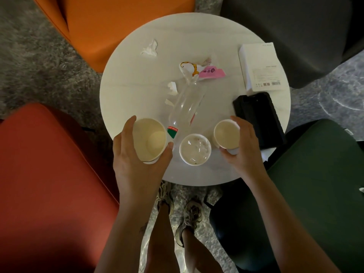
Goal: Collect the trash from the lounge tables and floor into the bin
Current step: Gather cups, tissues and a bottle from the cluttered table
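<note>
Three paper cups stand near the front edge of a round white table [134, 91]. My left hand [136, 156] grips the left cup [150, 138] from the side. My right hand [243, 146] grips the right cup [226, 134]. Between them the middle cup [195, 149] holds crumpled clear plastic. A clear plastic bottle [187, 105] lies on its side behind the cups. A crumpled tissue [150, 48], small paper scraps [172, 88], a pink slip [211, 72] and a clear wrapper [190, 68] lie further back.
A white box [260, 67] and a black box [260, 119] sit on the table's right side. Armchairs ring the table: orange [110, 22] at back left, red [49, 184] at left, grey [295, 26] at back right, dark green [315, 184] at right. No bin shows.
</note>
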Action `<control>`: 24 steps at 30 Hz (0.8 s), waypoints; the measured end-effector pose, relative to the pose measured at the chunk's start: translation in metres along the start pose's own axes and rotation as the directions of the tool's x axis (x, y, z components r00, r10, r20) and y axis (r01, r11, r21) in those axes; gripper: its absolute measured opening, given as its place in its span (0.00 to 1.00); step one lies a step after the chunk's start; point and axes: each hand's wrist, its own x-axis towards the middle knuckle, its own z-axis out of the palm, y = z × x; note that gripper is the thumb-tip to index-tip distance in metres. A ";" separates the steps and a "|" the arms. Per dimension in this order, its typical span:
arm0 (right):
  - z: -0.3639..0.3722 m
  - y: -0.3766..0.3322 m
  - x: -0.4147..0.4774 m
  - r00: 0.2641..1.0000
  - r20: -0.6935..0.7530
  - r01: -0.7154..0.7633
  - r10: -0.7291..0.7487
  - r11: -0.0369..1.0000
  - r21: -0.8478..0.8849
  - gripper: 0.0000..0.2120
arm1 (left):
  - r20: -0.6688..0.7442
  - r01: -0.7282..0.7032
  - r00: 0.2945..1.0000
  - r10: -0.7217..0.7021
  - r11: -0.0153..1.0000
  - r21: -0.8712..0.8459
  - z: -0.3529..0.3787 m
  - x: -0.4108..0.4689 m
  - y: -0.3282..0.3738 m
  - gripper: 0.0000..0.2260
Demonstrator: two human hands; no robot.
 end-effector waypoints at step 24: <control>0.074 -0.117 0.073 0.968 0.101 0.176 -0.229 0.910 0.375 0.43 | 0.154 -0.001 0.988 0.026 0.987 -0.162 0.007 0.076 -0.010 0.38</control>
